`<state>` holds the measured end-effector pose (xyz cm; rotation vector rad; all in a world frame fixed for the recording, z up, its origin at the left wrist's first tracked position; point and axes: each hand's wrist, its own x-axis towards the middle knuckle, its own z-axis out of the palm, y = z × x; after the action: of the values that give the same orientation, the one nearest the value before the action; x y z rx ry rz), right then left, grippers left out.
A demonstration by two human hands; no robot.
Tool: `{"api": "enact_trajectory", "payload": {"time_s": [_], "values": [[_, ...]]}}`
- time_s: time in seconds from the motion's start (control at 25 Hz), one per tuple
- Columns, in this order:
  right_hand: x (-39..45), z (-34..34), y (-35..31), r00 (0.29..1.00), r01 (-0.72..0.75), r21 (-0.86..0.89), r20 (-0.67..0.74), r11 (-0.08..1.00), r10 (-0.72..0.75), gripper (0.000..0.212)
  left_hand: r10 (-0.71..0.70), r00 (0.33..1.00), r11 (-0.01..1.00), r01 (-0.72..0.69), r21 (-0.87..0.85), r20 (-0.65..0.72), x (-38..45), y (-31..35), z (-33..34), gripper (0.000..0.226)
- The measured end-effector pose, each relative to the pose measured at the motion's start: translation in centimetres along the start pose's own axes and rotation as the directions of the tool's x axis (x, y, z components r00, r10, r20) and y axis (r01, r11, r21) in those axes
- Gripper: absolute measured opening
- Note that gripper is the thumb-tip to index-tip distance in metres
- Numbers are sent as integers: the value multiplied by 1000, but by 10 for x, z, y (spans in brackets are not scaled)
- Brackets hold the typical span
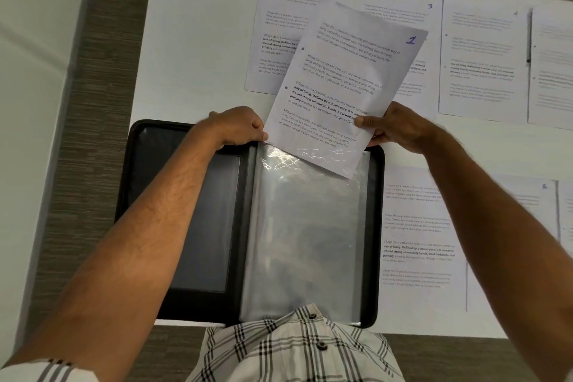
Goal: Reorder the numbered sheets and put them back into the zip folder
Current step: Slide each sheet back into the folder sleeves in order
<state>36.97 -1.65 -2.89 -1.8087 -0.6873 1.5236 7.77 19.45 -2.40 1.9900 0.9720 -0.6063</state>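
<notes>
A black zip folder (148, 195) lies open in front of me on the white table, with clear plastic sleeves (304, 232) on its right half. The sheet marked 1 (341, 80) is tilted, and its lower end sits inside the top of the front sleeve. My right hand (400, 127) pinches this sheet at its right edge. My left hand (238, 127) grips the sleeve's top left corner beside the sheet. Sheets marked 2 (279, 28), 3 (415, 28) and 4 (483, 56) lie in a row behind.
More printed sheets lie at the far right (552, 71) and to the right of the folder (418, 242). The table's left edge (139, 77) borders a grey textured floor. My checked shirt (294, 350) touches the folder's near edge.
</notes>
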Motion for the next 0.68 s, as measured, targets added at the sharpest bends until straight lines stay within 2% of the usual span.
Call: {"api": "enact_trajectory", "payload": {"time_s": [0.12, 0.2, 0.24, 0.32, 0.4, 0.44, 0.52, 0.6, 0.68], "values": [[2, -1, -2, 1000, -4, -9, 10, 1000, 4, 61, 2, 1000, 996, -2, 93, -7, -2, 4, -1, 36], [4, -2, -1, 1000, -8, -25, 15, 1000, 9, 62, 17, 998, 997, -13, 78, -55, -6, 6, -1, 24], [4, -3, -1, 1000, -11, -33, 19, 999, 12, 61, 22, 996, 999, -18, 47, -90, -7, 6, 1, 20], [4, -4, 0, 999, -15, -41, 28, 999, 16, 58, 40, 978, 998, -47, -30, -206, -10, 6, 8, 26], [5, -5, 0, 999, -13, -35, 35, 999, 14, 58, 126, 935, 987, -150, -48, -330, -12, 6, 19, 24], [5, -5, 0, 999, -14, -33, 34, 999, 15, 58, 188, 919, 979, -203, -7, -348, -14, 7, 25, 20], [6, -7, 0, 999, -15, -31, 36, 999, 16, 59, 279, 916, 959, -250, 132, -287, -17, 11, 38, 21], [6, -6, -2, 999, -5, -32, 47, 999, 7, 60, 296, 928, 937, -236, 257, -227, -18, 15, 46, 26], [6, -6, -4, 999, 3, -41, 54, 999, -1, 61, 302, 927, 925, -229, 304, -222, -18, 19, 47, 19]]}}
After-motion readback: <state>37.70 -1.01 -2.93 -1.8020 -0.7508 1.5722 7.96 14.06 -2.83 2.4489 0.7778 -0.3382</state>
